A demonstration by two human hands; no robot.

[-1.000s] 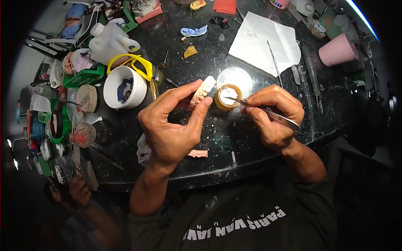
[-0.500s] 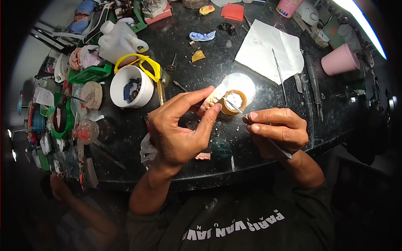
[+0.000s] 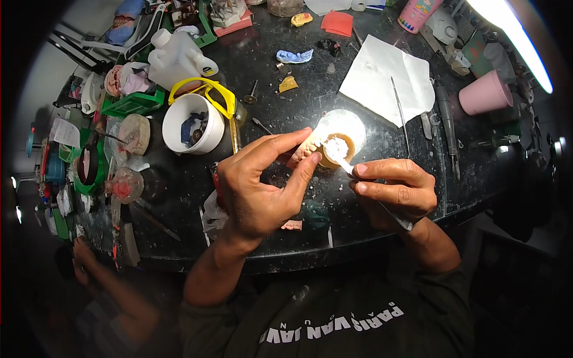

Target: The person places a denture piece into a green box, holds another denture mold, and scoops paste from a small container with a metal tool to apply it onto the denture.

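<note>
Between the thumb and fingers of my left hand (image 3: 256, 182) is a pale dental cast (image 3: 305, 150) with a row of teeth, tilted beside a small amber cup (image 3: 329, 162). White material (image 3: 337, 145) lies in the cup, which stands by a bright round white patch (image 3: 352, 122). My right hand (image 3: 400, 188) pinches a slim metal dental spatula (image 3: 391, 213). Its working end points into the cup and looks bright white; glare hides whether material sits on it. A pink piece of a cast (image 3: 292, 225) lies below my left hand.
Left of my hands stand a white tub (image 3: 215, 136), yellow safety glasses (image 3: 224, 101) and a plastic jug (image 3: 176, 62). A white sheet (image 3: 382, 77) with a thin metal tool (image 3: 398, 101) lies beyond my right hand, near a pink cup (image 3: 486, 93). Another person's arm (image 3: 113, 286) shows lower left.
The spatula's working end has moved from beside the cast toward the cup's right side and now shows broader and whiter. Both hands keep their grips. The view has shifted slightly.
</note>
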